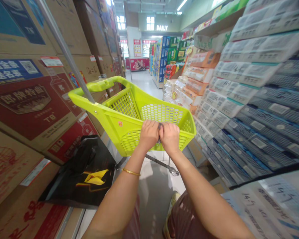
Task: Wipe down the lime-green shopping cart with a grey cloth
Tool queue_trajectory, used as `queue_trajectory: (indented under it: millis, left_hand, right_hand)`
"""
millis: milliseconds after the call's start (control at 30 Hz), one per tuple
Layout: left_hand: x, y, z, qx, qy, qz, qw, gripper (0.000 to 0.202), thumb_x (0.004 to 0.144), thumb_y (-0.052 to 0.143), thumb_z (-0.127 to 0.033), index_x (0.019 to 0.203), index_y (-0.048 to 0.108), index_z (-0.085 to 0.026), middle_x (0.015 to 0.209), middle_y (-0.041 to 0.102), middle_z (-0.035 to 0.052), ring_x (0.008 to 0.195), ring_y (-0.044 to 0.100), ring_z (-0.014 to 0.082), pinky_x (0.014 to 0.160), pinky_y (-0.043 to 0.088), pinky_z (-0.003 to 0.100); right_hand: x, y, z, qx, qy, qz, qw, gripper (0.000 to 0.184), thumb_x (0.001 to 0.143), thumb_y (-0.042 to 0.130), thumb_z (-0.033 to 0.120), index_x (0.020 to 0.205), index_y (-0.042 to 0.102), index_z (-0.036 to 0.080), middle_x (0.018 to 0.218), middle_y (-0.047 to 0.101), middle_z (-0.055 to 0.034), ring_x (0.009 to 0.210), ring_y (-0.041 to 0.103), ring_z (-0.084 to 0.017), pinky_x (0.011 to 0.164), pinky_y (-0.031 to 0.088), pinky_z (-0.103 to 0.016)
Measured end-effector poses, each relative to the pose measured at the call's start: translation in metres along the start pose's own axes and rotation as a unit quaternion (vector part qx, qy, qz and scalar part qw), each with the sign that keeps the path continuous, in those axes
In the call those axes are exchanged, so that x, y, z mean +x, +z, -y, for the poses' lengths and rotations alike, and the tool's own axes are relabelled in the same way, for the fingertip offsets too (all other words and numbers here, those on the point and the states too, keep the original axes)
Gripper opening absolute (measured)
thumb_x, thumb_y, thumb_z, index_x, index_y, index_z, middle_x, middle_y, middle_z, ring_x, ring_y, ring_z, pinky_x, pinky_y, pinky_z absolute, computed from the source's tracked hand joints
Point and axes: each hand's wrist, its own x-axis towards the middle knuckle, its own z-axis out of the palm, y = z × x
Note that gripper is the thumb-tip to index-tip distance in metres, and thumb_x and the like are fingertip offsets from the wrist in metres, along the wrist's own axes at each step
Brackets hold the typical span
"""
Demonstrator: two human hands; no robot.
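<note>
Head view: the left hand and right hand meet side by side, fingers curled tight over the cart's near rim, tips hidden, a dark strip between. Left of the fingers, boxes edge close to its handle, a bag lower; right, packs crowd its end. Beyond, ahead of the fingers, open floor runs between stacks.

Cannot see the ends of the fingers on left hand and right hand, over the edge of the green cart, nor most of the dark piece between. Can follow the metal pole only to the top edge. Cannot read the blurred white packs or see inside the black bag.
</note>
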Motion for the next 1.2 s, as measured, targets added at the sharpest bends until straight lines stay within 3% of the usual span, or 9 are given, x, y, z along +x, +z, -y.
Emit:
queue_trajectory:
  millis: [200,433,600,867,1067,1200]
  left_hand:
    - [0.0,-0.003,0.005,-0.002,0.027,0.01,1.0,0.027,0.093,0.03,-0.025,0.089,0.056,-0.019,0.085,0.06,0.0058,0.085,0.049,0.0209,0.084,0.036,0.035]
    - [0.001,-0.001,0.003,-0.003,0.016,-0.003,1.0,0.028,0.093,0.03,-0.026,0.089,0.057,-0.019,0.084,0.061,0.0056,0.084,0.05,0.0208,0.084,0.036,0.036]
    - [0.001,-0.001,-0.002,0.005,0.004,-0.009,1.0,0.028,0.093,0.031,-0.024,0.082,0.057,-0.02,0.081,0.06,0.0058,0.083,0.05,0.021,0.083,0.037,0.036]
    - [0.003,0.001,-0.001,0.008,0.001,-0.001,1.0,0.024,0.09,0.035,-0.022,0.08,0.056,-0.019,0.08,0.06,0.0068,0.081,0.05,0.0223,0.08,0.037,0.036]
    - [0.003,0.0,0.004,0.009,0.025,0.009,1.0,0.023,0.091,0.035,-0.023,0.083,0.056,-0.019,0.082,0.06,0.0062,0.083,0.049,0.022,0.082,0.036,0.035]
    - [0.002,0.001,0.005,0.002,0.027,0.005,1.0,0.03,0.094,0.028,-0.026,0.087,0.057,-0.019,0.084,0.06,0.0057,0.084,0.049,0.0211,0.082,0.035,0.035]
  right_hand:
    - [-0.002,-0.013,-0.02,-0.047,-0.032,0.018,0.998,0.024,0.09,0.04,0.028,0.097,0.061,0.017,0.091,0.064,-0.0079,0.085,0.049,-0.019,0.078,0.031,-0.031]
    - [-0.011,-0.034,-0.046,-0.085,0.036,0.018,0.996,0.021,0.088,0.043,0.026,0.091,0.061,0.016,0.084,0.064,-0.0072,0.078,0.051,-0.019,0.073,0.032,-0.03]
    - [-0.009,-0.028,-0.033,-0.067,0.059,-0.006,0.996,0.023,0.089,0.04,0.026,0.09,0.061,0.016,0.083,0.063,-0.0074,0.08,0.049,-0.019,0.074,0.032,-0.03]
    - [-0.001,-0.002,0.004,-0.001,0.011,-0.012,1.0,0.028,0.093,0.036,0.03,0.097,0.06,0.016,0.093,0.062,-0.0078,0.085,0.048,-0.019,0.08,0.031,-0.032]
    - [0.0,-0.006,-0.01,-0.024,-0.044,0.0,0.999,0.027,0.092,0.037,0.031,0.097,0.06,0.017,0.092,0.063,-0.0072,0.086,0.049,-0.019,0.079,0.031,-0.031]
    - [-0.005,-0.015,-0.03,-0.059,-0.043,-0.007,0.997,0.023,0.09,0.041,0.028,0.096,0.061,0.017,0.09,0.064,-0.0064,0.083,0.05,-0.018,0.077,0.032,-0.029]
